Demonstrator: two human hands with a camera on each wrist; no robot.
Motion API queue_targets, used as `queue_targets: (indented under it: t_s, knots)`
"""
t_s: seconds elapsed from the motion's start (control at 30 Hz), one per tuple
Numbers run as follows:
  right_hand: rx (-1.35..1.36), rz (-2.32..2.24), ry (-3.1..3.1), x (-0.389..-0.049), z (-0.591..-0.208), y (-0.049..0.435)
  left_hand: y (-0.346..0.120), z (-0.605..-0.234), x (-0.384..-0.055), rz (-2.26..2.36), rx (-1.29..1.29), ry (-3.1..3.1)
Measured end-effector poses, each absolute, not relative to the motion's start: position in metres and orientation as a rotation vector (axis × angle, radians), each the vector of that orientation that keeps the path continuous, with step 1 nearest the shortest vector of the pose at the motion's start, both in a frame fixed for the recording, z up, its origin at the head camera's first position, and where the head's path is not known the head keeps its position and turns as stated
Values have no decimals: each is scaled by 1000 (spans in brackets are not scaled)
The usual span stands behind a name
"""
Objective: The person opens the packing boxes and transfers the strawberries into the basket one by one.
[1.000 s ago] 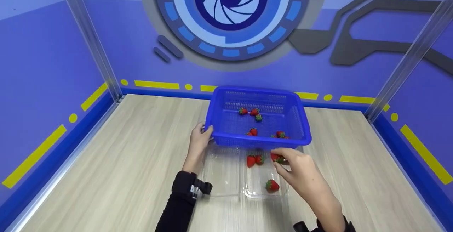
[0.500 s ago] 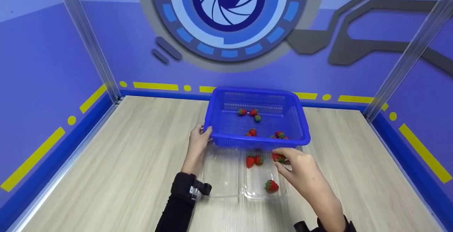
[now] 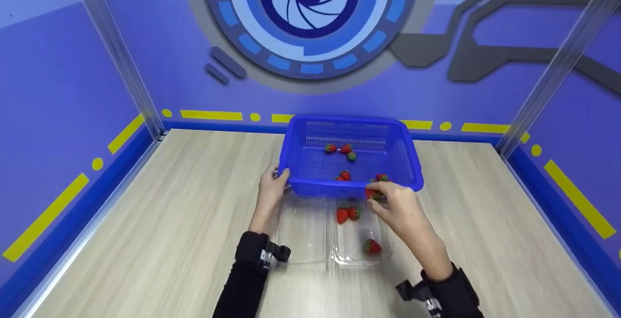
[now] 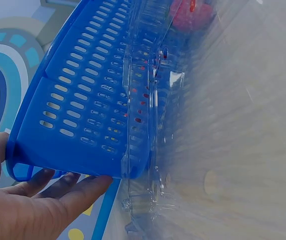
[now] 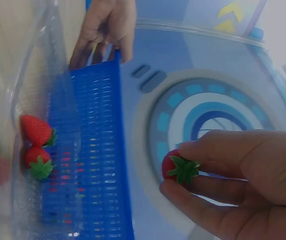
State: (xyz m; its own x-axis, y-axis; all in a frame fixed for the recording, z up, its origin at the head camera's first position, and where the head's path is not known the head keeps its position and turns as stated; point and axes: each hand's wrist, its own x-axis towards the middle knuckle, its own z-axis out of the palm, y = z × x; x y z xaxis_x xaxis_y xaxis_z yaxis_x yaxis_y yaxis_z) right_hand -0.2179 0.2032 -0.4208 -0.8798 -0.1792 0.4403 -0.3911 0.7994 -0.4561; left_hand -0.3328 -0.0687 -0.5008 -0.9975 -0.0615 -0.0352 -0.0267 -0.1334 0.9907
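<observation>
My left hand [image 3: 270, 193] grips the left rim of a blue plastic basket [image 3: 315, 185]; in the left wrist view the thumb lies on the rim's outer side with the fingers under it. Between thumb and fingers, my right hand [image 3: 400, 209] pinches a red strawberry [image 5: 170, 167], its green leaves showing in the right wrist view. That hand is at the basket's front rim, above the clear plastic container [image 3: 356, 261]. Two strawberries [image 3: 342, 215] lie together at the container's far end, and another strawberry [image 3: 372, 246] sits nearer the front. Several strawberries [image 3: 345, 149] are inside the basket.
The container's other clear half [image 3: 303, 261] lies to the left, in front of the basket. A light wooden table [image 3: 194, 201] carries everything. Behind the basket rises a blue printed wall [image 3: 242, 99], with metal posts [image 3: 116, 51] at the corners.
My right hand has lifted the strawberry from over the container up and forward to the basket's front rim. The left hand keeps its grip on the basket.
</observation>
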Motion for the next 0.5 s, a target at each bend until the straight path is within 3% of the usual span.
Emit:
queue_targets:
  t_s: [0.5]
  knots:
    - [276,796,-2749,-300,-405,211,-68,-500,-335,-2309,130,-2093]
